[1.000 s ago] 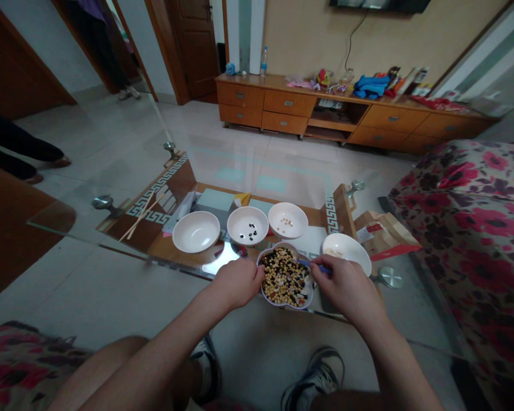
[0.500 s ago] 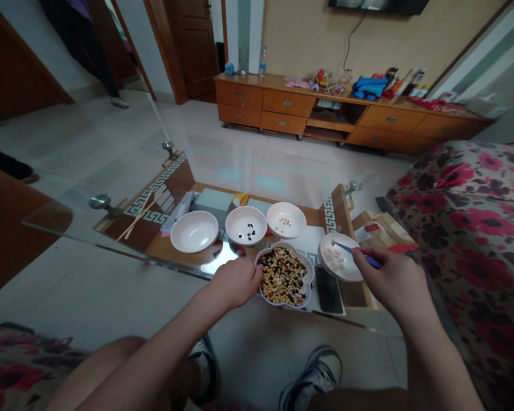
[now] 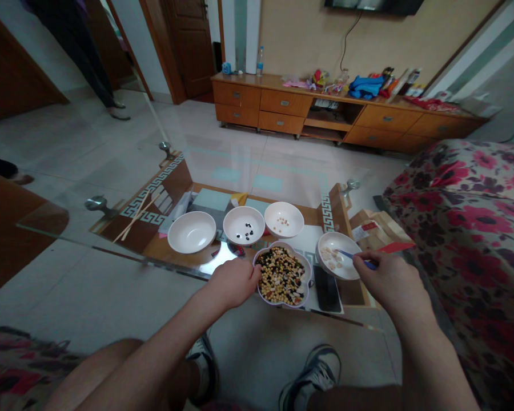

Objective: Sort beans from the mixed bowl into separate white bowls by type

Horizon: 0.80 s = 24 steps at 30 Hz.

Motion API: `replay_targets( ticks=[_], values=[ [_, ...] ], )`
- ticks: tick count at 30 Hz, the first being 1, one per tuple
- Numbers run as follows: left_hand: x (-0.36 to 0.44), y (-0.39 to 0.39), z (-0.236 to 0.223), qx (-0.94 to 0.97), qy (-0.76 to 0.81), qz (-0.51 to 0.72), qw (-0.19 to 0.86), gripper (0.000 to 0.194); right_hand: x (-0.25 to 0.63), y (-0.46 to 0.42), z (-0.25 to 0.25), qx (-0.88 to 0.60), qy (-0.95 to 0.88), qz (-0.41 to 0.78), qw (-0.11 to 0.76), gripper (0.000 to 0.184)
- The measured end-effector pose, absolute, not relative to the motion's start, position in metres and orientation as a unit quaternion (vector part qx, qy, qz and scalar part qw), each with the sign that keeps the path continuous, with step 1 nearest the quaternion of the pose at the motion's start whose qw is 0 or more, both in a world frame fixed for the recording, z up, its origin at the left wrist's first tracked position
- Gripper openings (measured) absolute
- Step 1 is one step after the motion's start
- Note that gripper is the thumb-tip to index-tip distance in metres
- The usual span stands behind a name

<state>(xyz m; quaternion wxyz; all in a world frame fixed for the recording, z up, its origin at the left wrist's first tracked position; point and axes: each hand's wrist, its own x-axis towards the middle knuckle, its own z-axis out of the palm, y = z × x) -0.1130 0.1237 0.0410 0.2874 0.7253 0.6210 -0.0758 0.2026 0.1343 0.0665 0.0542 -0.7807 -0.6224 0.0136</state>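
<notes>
My left hand [image 3: 235,281] is closed on the left rim of a flower-shaped bowl [image 3: 307,267], heaped with mixed yellow, black, green and white beans. In my right hand [image 3: 388,277] is a pair of slim blue tweezers [image 3: 346,253]. Their tip is low inside a white bowl [image 3: 352,273] at the right, by several pale flat beans [image 3: 332,264]. Behind the flower-shaped bowl, one white bowl [image 3: 284,210] has a few small light beans and another white bowl [image 3: 231,231] a few black beans. A further white bowl [image 3: 192,242] at the left has nothing visible inside.
Everything stands on a glass table [image 3: 124,242]. A black phone [image 3: 326,290] lies between the flower-shaped bowl and the right bowl. Chopsticks [image 3: 137,217] lie at the left, a brown paper bag [image 3: 383,228] at the right. A person's legs [image 3: 83,57] show at the far left.
The tweezers' tip has gone down into the right bowl; the small bean that was at it is now among the others. My left hand stays on the flower-shaped bowl.
</notes>
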Motion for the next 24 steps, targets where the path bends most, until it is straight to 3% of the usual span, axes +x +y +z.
replay_targets(
  ticks=[9,14,20,24],
  values=[
    [-0.113,0.124,0.043,0.729,0.618,-0.077,0.284,0.064,0.203,0.134,0.067,-0.784,-0.617,0.028,0.064,0.039],
    [-0.112,0.123,0.044,0.728,0.618,-0.075,0.286,0.064,0.192,0.136,0.077,-0.793,-0.596,0.041,0.114,0.038],
    [-0.112,0.123,0.044,0.725,0.621,-0.075,0.288,0.065,0.164,0.135,0.086,-0.710,-0.651,0.164,0.214,0.035],
    [-0.113,0.124,0.044,0.726,0.619,-0.085,0.287,0.064,0.152,0.131,0.084,-0.632,-0.709,0.255,0.182,0.030]
  ],
)
